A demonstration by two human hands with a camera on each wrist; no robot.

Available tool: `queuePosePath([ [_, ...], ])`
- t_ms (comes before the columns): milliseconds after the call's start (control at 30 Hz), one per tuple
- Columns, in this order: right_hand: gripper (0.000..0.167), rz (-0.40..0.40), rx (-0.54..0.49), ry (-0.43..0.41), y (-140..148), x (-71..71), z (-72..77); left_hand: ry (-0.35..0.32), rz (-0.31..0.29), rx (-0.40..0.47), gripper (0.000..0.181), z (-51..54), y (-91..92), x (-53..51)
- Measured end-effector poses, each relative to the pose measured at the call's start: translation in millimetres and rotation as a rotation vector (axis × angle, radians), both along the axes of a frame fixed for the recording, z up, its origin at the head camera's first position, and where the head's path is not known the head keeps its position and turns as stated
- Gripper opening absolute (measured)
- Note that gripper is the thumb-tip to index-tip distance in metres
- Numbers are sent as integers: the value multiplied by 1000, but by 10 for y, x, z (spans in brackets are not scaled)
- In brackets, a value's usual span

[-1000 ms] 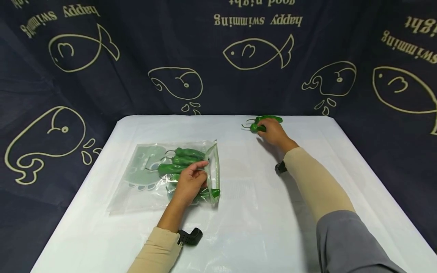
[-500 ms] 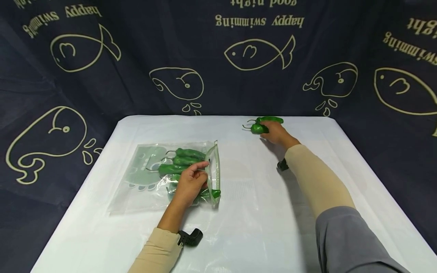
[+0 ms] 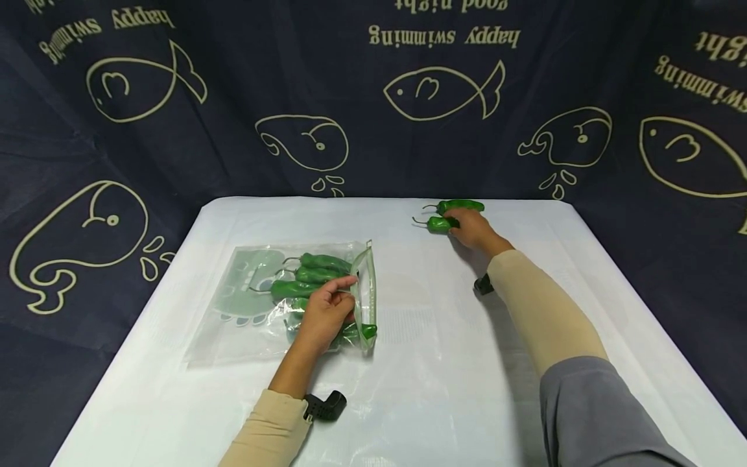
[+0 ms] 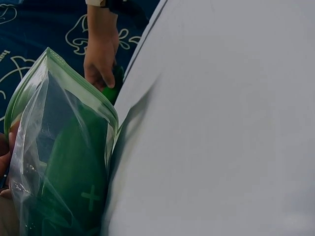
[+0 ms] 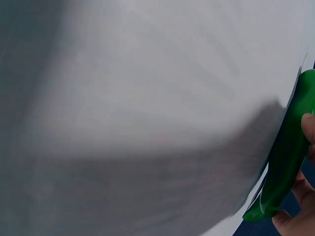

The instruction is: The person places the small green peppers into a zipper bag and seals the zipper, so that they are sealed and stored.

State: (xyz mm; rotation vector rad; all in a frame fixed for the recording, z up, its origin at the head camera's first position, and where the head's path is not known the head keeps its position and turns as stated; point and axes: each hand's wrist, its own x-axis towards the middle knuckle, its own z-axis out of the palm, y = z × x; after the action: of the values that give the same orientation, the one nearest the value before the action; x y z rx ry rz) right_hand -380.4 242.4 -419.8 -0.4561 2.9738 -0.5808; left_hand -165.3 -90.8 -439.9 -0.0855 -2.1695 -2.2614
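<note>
In the head view a clear zip bag with several green peppers inside lies on the left of the table, its mouth facing right. My left hand pinches the upper edge of that mouth; the left wrist view shows the bag standing partly raised. One pepper tip pokes out at the mouth's near corner. At the far edge my right hand grips the nearer of two loose peppers, thumb and fingers around its body. The other loose pepper lies just behind it.
The white table ends right behind the loose peppers. Beyond it hangs a dark blue cloth with fish and whale drawings, also along both sides.
The nearer loose pepper has shifted slightly towards me, apart from the one behind it, with my right hand on it. The left hand and bag have stayed where they were.
</note>
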Motion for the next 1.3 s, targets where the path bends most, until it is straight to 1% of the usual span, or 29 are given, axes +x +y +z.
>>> queuePosePath([
  [133, 45, 72, -11, 23, -14, 33, 6, 1, -1, 6, 42, 4, 3, -3],
  [300, 41, 168, -26, 76, -20, 43, -40, 0, 3, -1, 42, 9, 5, 3],
  [433, 41, 206, -62, 90, -31, 68, -50, 3, 8, -10, 41, 20, 8, 10],
  [600, 41, 237, -103, 89, -67, 132, -15, 6, 7, -6, 41, 27, 9, 13],
  [767, 40, 306, -115, 71, -110, 211, 10, 6, 5, 1, 41, 26, 9, 11],
  [1033, 36, 329, -135, 17, -176, 331, 56, 2, 5, -11, 41, 12, 0, 12],
  [1200, 33, 352, -155, -8, -220, 401, 129, 2, 0, -7, 41, 10, 1, 8],
  [1300, 33, 379, -166, -26, -246, 438, 172, 4, -1, -5, 41, 14, 3, 9],
])
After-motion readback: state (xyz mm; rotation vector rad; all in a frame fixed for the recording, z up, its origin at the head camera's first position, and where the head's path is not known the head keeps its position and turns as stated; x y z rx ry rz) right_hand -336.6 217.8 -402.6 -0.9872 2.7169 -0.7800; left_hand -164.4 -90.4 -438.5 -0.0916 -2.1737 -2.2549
